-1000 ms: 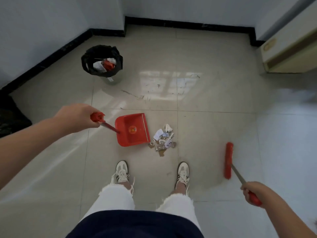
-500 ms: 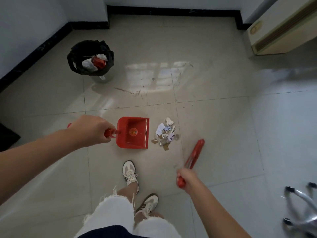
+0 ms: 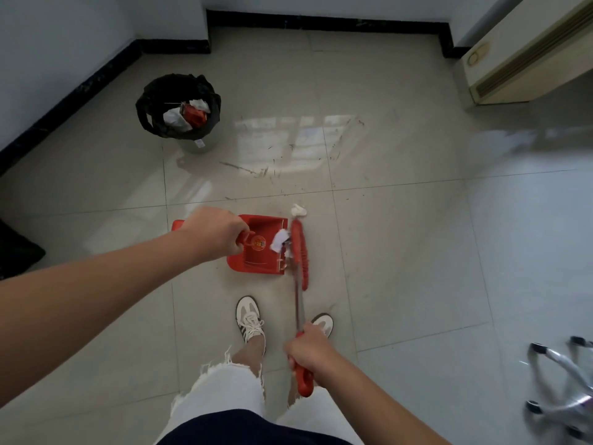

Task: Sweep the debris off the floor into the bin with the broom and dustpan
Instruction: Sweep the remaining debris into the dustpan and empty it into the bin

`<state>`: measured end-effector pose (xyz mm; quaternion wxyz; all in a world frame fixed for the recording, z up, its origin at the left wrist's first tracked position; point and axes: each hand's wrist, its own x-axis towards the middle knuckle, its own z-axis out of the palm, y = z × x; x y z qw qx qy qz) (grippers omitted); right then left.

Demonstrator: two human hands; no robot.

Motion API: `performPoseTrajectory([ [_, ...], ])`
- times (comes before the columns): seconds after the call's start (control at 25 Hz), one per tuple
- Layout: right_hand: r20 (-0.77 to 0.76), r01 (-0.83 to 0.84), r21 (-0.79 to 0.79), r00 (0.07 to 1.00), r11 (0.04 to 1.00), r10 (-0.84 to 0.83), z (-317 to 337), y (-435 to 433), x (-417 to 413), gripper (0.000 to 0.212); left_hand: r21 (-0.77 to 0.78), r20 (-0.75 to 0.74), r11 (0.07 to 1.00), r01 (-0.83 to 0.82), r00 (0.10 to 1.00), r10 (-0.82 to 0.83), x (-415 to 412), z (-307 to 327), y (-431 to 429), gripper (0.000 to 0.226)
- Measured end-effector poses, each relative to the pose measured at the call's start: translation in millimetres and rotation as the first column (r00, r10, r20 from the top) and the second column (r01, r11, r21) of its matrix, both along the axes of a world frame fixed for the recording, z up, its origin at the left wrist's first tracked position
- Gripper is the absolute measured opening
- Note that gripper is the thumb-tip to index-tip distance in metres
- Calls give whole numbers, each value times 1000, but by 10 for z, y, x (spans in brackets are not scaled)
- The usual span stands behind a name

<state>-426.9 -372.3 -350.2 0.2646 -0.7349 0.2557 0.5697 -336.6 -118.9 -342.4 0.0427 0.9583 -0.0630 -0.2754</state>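
A red dustpan (image 3: 256, 258) lies flat on the tiled floor in front of my feet, its mouth facing right. My left hand (image 3: 218, 232) grips its handle. My right hand (image 3: 309, 351) grips the red handle of the broom (image 3: 300, 248), whose red head stands against the dustpan's mouth. Scraps of white paper debris (image 3: 279, 240) sit inside the pan at the broom head. One white scrap (image 3: 298, 211) lies on the floor just beyond the broom's far end. The bin (image 3: 179, 110), lined with a black bag and holding rubbish, stands at the far left.
Black skirting (image 3: 321, 22) runs along the walls at the back and left. A cream cabinet (image 3: 526, 59) is at the far right. A chair's wheeled metal base (image 3: 564, 380) is at the lower right. A black bag (image 3: 16, 252) lies at the left edge.
My right hand has swung the broom left against the dustpan's mouth, pushing most of the paper pile into the pan. My left hand still holds the dustpan's handle.
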Motion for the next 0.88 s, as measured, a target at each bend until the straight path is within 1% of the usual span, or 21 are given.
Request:
performPoseTrajectory([
  [0.04, -15, -22, 46, 1000, 999, 23, 67, 71, -22, 16, -1, 2, 1000, -8, 1000, 8, -1, 10, 48, 16],
  [0.12, -60, -9, 126, 998, 992, 16, 231, 145, 50, 11, -8, 6, 1000, -24, 1000, 24, -33, 16, 128, 16],
  [0.2, -112, 67, 169, 993, 983, -49, 436, 30, 257, 14, -4, 22, 999, -41, 999, 41, -84, 3, 165, 17],
  [0.28, -163, 168, 201, 977, 965, -136, 691, -249, 455, 24, 0, 24, 998, -61, 998, 61, -153, -1, 193, 19],
  [0.36, -172, 178, 214, 975, 960, -143, 945, -547, 543, 40, -1, 20, 994, -106, 994, 106, -281, 28, 235, 20],
  [0.44, -174, 173, 202, 975, 964, -139, 1182, -745, 553, 46, -39, 10, 971, -238, 971, 238, -450, 76, 319, 19],
  [0.52, -125, 122, 164, 987, 979, -102, 1316, -863, 592, 44, -91, 27, 910, -403, 913, 407, -647, 99, 441, 20],
  [0.6, -45, 40, 104, 998, 994, -35, 1316, -918, 684, 40, -109, 54, 857, -504, 858, 511, -842, 103, 544, 22],
  [0.68, 50, -61, 21, 997, 998, 60, 1150, -903, 824, 34, -95, 72, 832, -547, 830, 553, -971, 86, 628, 23],
  [0.76, 128, -173, -69, 975, 982, 181, 822, -844, 992, 24, -82, 72, 813, -577, 810, 582, -1031, 74, 703, 23],
  [0.84, 177, -262, -136, 943, 955, 283, 435, -747, 1187, 13, -71, 64, 803, -592, 800, 596, -1078, 56, 764, 22],
  [0.88, 192, -281, -155, 932, 947, 308, 280, -685, 1280, 10, -63, 64, 800, -597, 797, 600, -1098, 46, 777, 21],
])
